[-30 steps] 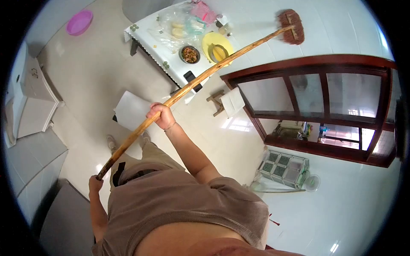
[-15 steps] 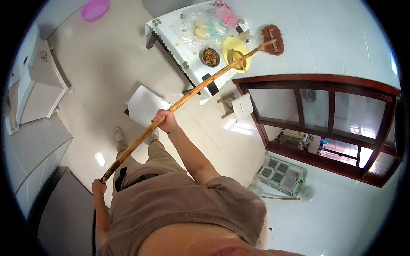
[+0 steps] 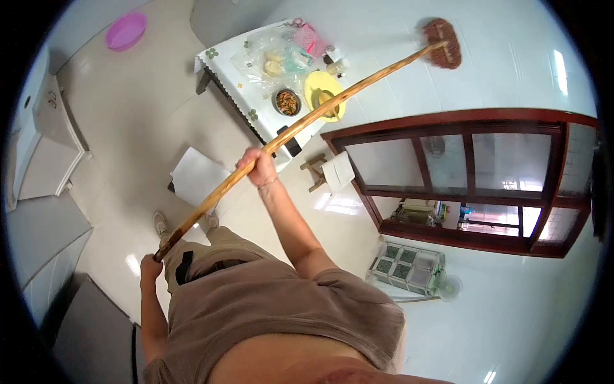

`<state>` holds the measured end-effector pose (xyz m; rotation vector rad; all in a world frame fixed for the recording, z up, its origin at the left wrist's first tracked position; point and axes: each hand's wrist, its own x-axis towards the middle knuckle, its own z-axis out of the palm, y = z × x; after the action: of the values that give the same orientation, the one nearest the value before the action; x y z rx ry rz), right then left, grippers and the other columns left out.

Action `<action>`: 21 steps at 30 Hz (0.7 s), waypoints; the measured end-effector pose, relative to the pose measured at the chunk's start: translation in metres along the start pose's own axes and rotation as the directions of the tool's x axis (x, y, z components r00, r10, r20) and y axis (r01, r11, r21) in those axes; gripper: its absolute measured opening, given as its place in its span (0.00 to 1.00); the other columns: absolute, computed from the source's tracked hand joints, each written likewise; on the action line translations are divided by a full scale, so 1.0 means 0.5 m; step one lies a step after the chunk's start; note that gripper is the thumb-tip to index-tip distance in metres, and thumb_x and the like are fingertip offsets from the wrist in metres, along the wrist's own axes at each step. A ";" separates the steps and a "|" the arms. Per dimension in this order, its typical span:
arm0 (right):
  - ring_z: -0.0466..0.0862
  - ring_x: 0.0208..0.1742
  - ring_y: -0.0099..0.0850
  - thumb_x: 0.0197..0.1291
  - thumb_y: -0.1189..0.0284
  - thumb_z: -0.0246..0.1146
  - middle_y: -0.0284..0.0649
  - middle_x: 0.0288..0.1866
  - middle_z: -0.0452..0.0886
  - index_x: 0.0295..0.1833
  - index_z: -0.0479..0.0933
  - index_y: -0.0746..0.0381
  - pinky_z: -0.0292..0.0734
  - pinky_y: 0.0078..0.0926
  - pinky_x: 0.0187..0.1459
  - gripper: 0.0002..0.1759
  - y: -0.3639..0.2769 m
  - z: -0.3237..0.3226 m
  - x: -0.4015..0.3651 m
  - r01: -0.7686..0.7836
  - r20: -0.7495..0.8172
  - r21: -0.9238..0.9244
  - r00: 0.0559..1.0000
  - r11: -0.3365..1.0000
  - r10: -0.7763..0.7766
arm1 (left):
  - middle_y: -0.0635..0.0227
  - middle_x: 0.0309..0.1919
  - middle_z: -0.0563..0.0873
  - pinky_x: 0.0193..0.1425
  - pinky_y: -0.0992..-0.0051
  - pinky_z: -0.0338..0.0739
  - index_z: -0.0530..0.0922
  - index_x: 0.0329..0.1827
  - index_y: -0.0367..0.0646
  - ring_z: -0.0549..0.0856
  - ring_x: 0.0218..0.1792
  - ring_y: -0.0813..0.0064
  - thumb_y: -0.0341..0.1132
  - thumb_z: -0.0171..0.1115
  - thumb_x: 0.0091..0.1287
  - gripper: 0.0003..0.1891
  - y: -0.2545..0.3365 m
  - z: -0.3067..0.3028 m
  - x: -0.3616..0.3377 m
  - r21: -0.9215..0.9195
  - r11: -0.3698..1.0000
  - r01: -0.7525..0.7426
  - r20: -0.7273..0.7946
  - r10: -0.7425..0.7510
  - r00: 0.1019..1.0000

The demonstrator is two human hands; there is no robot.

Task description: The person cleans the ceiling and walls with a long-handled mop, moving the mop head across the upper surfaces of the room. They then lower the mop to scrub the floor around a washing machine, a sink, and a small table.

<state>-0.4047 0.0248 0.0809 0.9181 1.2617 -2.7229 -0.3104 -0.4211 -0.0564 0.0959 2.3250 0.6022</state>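
Observation:
A long-handled broom (image 3: pixel 358 85) slants from lower left to upper right. Its reddish-brown bristle head (image 3: pixel 451 54) is up against the pale wall; firm contact is hard to judge. My right hand (image 3: pixel 258 168) is closed around the middle of the wooden handle. My left hand (image 3: pixel 151 267) grips the darker lower end, beside my hip. Behind the handle stands a table with a white cloth (image 3: pixel 220 59), bearing a yellow bowl (image 3: pixel 314 82), a bowl of brown food (image 3: pixel 286 102) and a dark phone (image 3: pixel 292 142) partly covered by the handle.
A white-topped stool (image 3: pixel 198 180) stands ahead of my feet, and a small folding stool (image 3: pixel 337 173) is near the wall. A dark red framed window (image 3: pixel 476 120) fills the right side. A pink basin (image 3: pixel 125 31) lies on the floor. A rack (image 3: pixel 406 265) sits at the right wall.
The broom head has swept right and slightly upward along the wall. My right hand has risen a little with the handle, and the view has shifted, moving the table leftward.

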 end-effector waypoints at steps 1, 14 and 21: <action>0.69 0.19 0.34 0.44 0.74 0.53 0.34 0.14 0.64 0.16 0.62 0.56 0.69 0.38 0.36 0.09 -0.041 0.005 0.013 0.029 0.003 -0.017 1.000 0.999 -0.029 | 0.46 0.29 0.81 0.40 0.58 0.75 0.79 0.28 0.34 0.81 0.35 0.48 0.34 0.60 0.49 0.10 0.018 0.007 0.035 -0.025 0.999 -0.027 0.014 0.027 1.000; 0.68 0.18 0.35 0.43 0.75 0.54 0.35 0.14 0.64 0.21 0.64 0.57 0.69 0.40 0.38 0.05 0.057 0.133 0.125 -0.115 -0.096 0.045 0.988 0.992 0.119 | 0.47 0.31 0.83 0.42 0.60 0.77 0.80 0.31 0.33 0.82 0.37 0.50 0.35 0.60 0.45 0.13 -0.063 -0.177 0.032 0.041 0.991 0.127 0.133 -0.131 0.982; 0.68 0.18 0.38 0.43 0.75 0.53 0.37 0.13 0.63 0.19 0.63 0.57 0.69 0.42 0.36 0.07 0.206 0.159 0.221 -0.279 -0.121 0.161 0.946 0.947 0.299 | 0.47 0.33 0.83 0.44 0.61 0.77 0.80 0.33 0.34 0.82 0.37 0.50 0.35 0.60 0.45 0.14 -0.158 -0.259 -0.013 0.121 0.974 0.191 0.082 -0.202 0.976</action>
<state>-0.5119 -0.0746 -0.0069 1.2255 0.8712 -2.5758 -0.3841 -0.5439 -0.0059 -0.0530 2.2428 0.3605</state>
